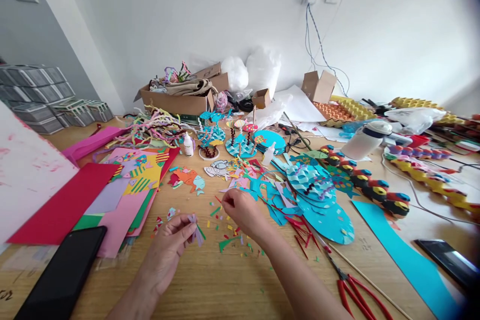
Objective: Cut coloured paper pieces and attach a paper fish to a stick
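Between the thumb and fingers of my left hand [170, 242] are thin paper strips [197, 236], lilac with some green. My right hand [242, 210] is closed, its fingertips curled under and mostly hidden, at the near left edge of a heap of blue paper offcuts [275, 212]. Whether it pinches anything, I cannot make out. Tiny coloured paper scraps [227, 245] lie on the wooden table between and below both hands. Beyond them are orange paper fish [191, 180] and an uncoloured fish cutout [218, 168].
Red-handled scissors [356, 290] lie at the front right, near a blue paper strip [403, 255]. A black phone [62, 272] and stacked coloured paper [123, 205] are on the left. Glue bottles [188, 145], blue discs [330, 220] and a cardboard box [180, 103] stand or lie farther back.
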Tool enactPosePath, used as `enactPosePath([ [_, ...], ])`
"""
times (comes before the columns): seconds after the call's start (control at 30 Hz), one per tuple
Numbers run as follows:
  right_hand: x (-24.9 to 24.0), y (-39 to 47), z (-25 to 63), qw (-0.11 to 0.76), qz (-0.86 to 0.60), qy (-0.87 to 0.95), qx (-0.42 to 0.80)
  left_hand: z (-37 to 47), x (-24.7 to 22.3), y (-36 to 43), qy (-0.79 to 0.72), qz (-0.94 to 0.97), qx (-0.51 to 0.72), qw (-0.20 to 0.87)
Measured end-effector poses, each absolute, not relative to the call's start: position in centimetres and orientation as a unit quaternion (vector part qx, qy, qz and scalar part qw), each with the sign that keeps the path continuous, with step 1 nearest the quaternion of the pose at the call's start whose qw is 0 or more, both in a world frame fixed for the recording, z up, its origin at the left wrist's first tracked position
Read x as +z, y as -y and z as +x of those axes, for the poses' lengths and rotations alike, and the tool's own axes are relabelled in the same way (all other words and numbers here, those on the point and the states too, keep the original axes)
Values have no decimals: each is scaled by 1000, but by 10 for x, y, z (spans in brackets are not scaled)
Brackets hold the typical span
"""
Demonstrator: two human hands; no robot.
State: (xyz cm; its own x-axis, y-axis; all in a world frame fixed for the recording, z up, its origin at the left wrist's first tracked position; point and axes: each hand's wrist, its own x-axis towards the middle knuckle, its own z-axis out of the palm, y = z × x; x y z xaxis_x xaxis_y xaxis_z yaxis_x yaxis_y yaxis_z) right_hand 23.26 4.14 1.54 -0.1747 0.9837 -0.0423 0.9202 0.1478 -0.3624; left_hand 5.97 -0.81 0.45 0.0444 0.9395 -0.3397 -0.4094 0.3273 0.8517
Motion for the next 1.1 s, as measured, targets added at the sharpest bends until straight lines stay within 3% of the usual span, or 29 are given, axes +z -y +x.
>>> enactPosePath([
  [0.2, 24, -4, 216, 257, -559, 769, 174, 70, 2, 4, -432, 239, 510, 704],
  [0.5, 12, 6, 203, 231, -506, 829, 52, 70, -3, 8, -405, 215, 498, 736],
  [0.67, 8, 10, 201, 246, -487, 835, 69, 63, -4, 11, -420, 242, 499, 718],
  [0.93, 9, 7, 221, 290, -499, 802, 155, -5, 30, 15, -543, 390, 490, 560],
  [1.1, 4, -3, 239, 315, -537, 764, 166, -26, 34, 14, -620, 530, 345, 464],
])
